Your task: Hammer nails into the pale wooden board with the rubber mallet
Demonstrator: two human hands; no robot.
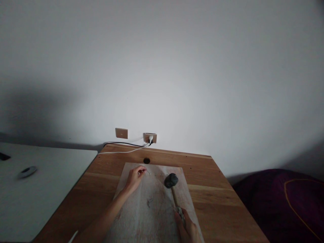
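My right hand [186, 226] is wrapped around the handle of a mallet [171, 181] with a dark, rubber-looking head and a light wooden shaft. The mallet's head is over the right half of a pale wooden board [136, 221]. Near the board's far left corner, my left hand [136, 177] has thumb and forefinger pinched together. Something tiny and pale shows at those fingertips, too small to name. Around the middle of the board lies a little group of small grey pieces [150, 202]. A few specks dot the board's far end.
Under the board is a brown wooden table [215, 199] with a dark round hole [146, 161]. Cables [121, 152] run along its back edge to a wall socket [150, 137]. A white surface [50, 179] adjoins at left; a purple beanbag-like form [273, 199] stands at right.
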